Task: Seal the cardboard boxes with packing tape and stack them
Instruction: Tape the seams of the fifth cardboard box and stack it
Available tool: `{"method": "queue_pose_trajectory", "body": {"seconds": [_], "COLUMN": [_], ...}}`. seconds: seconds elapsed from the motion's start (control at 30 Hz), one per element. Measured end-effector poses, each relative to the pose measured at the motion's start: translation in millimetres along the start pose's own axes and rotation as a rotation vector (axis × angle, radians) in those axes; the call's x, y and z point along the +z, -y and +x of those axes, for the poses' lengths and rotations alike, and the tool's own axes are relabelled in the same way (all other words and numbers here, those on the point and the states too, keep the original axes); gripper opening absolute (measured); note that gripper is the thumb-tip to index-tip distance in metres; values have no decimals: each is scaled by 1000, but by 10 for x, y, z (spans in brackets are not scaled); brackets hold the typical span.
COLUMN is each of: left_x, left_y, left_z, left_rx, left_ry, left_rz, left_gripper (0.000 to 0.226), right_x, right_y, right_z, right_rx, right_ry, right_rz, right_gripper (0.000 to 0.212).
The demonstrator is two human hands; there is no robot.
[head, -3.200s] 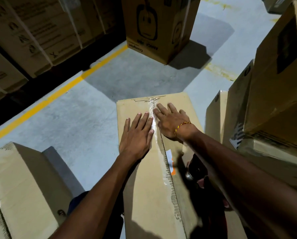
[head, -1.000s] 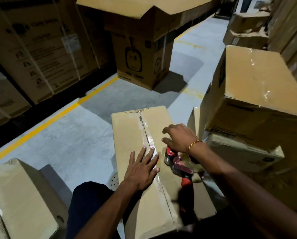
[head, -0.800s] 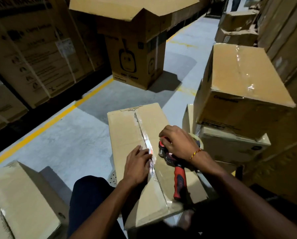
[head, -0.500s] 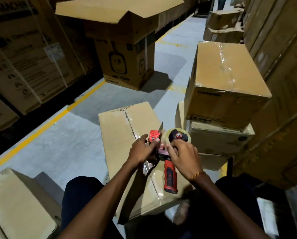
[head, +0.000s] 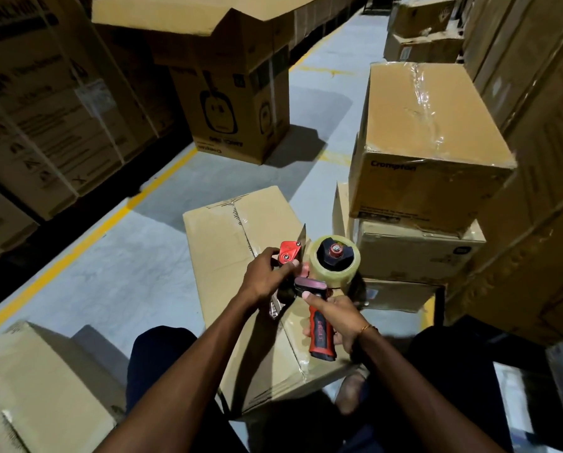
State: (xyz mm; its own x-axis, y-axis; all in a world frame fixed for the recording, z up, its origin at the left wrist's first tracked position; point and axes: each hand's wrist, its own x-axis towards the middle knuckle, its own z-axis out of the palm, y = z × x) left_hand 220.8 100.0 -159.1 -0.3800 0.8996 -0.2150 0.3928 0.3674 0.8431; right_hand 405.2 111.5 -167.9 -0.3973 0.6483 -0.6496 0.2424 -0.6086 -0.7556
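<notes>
Here, a long brown cardboard box (head: 240, 289) with clear tape along its top seam lies on the grey floor (head: 136, 273) before the person's knees. Above it, the right hand (head: 337, 317) grips the red-and-black handle of a tape dispenser (head: 321, 289) carrying a clear roll; the left hand (head: 263, 277) pinches its front end near the red blade guard. Sealed brown boxes (head: 427, 142) stand stacked just right.

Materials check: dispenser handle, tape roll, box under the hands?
Dispenser handle: red moulded plastic with black, possibly rubbery, trim. Tape roll: clear glossy film, glare-streaked. Box: matte brown corrugated cardboard, its seam taped shiny.
</notes>
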Motion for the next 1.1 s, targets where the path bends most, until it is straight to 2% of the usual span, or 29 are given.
{"method": "queue_pose_trajectory", "body": {"seconds": [0.1,0.23,0.37,0.43,0.53,0.57,0.67,0.73,0.83,0.93,1.0,1.1], "left_x": [-59,-39,-55,-107,-199,-235,-321,-353,-368,-390,-419,-502], "left_y": [77,125,176,268,457,514,684,768,892,915,878,768], "left_z": [2,-16,-27,1,-16,-51,-196,-287,-340,-325,-272,-118], "left_rx": [-29,-8,-37,-46,-81,-122,-247,-338,-478,-513,-515,-461], "left_ry": [5,-26,-9,-62,-200,-238,-309,-339,-329,-348,-346,-307], "left_rz": [-13,-41,-126,-19,342,391,293,152,0,-62,-68,-124], "left_gripper": [70,69,95,91,74,73,76,81,76,71,74,85], "right_x": [23,-103,-191,-224,-241,-243,-279,-306,-338,-294,-274,-326], "right_y": [-49,-44,8,36,87,101,125,145,168,232,273,309], "right_z": [85,150,123,144,199,232,344,395,468,502,527,579], "right_rx": [-29,-21,-22,-62,-134,-169,-339,-410,-426,-399,-401,-438], "right_ry": [-15,43,135,96,2,-42,-234,-327,-331,-290,-281,-315], "right_rz": [23,67,155,43,-89,-127,-381,-521,-555,-516,-538,-717], "right_gripper": [25,27,18,19,13,10,9,21,27,36,29,21]}}
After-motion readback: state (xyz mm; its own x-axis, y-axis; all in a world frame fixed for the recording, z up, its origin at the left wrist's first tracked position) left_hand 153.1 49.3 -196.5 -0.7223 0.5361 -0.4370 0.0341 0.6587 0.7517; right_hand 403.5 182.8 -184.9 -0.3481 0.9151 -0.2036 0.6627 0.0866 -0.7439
